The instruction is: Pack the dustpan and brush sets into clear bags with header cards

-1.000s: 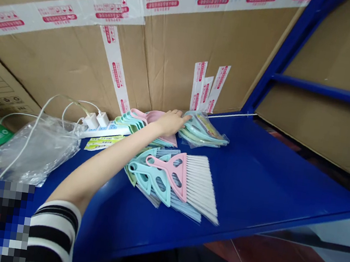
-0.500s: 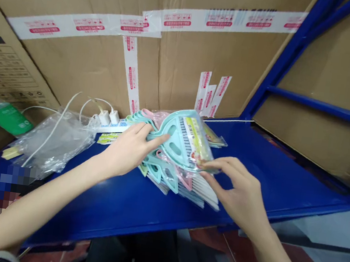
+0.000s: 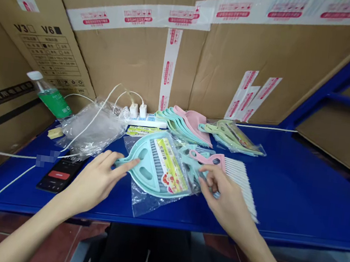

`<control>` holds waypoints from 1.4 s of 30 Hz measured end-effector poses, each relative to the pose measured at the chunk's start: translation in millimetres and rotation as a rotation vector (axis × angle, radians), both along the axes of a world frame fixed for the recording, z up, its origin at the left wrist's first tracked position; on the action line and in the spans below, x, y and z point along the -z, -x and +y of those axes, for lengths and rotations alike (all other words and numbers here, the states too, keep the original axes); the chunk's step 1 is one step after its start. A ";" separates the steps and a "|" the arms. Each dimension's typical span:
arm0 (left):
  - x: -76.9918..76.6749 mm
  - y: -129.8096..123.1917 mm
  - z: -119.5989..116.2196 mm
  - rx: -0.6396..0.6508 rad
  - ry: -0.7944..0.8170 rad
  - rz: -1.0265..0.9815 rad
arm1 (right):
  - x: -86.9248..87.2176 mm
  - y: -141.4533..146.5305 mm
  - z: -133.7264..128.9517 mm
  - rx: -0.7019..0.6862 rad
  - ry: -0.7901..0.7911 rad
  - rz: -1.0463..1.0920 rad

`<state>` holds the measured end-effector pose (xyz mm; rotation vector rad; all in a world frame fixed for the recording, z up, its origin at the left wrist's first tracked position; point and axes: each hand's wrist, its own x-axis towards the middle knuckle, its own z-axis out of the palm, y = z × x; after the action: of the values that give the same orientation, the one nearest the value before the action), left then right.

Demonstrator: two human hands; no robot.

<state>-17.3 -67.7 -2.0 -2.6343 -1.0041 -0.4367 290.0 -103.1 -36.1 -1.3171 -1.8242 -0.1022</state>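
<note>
Mint-green plastic dustpan (image 3: 154, 167) in clear plastic bag, on blue metal shelf (image 3: 298, 198), yellow label too small to read, left hand (image 3: 93, 182) with fingers spread wide at its handle, right hand (image 3: 227, 196) with fingers curled narrowly over pink-handled white-bristled brush (image 3: 239, 178), grip hidden, brown cardboard carton (image 3: 46, 30) printed V3 V6

Dustpan (image 3: 135, 175): mint green, in clear film.
Label (image 3: 170, 165): yellow, with red and green print.
Brush, 3 o'clock (image 3: 210, 158): pink handle, white bristles.
Stack, 12 o'clock (image 3: 191, 124): pink, teal and pale green.
Bench (image 3: 282, 196): deep blue.
Tape, 12 o'clock (image 3: 170, 61): white, red print.
Bottle, 10 o'clock (image 3: 54, 103): green.
</note>
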 end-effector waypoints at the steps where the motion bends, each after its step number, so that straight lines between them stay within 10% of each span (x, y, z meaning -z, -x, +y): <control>1: 3.1 2.8 -1.6 -0.006 -0.006 0.005 | 1.1 1.8 1.0 0.005 -0.008 -0.047; 14: 6.2 8.8 -13.9 0.019 -0.160 0.014 | -14.5 35.9 20.7 -0.101 0.439 0.017; 25: 10.9 20.2 -17.7 -0.006 -0.159 0.027 | -20.4 44.1 21.5 -0.188 0.228 0.069; 31: 14.7 33.6 -24.5 -0.011 -0.073 -0.062 | -30.5 40.6 29.7 -0.448 0.412 0.255; 42: 25.6 59.2 -38.6 -0.059 -0.029 -0.127 | -20.2 60.8 40.8 -0.448 0.674 0.168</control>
<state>-76.5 -106.2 -27.5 -2.5714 -1.1017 -0.6073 229.3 -62.3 -15.9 -1.2504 -2.0354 0.9039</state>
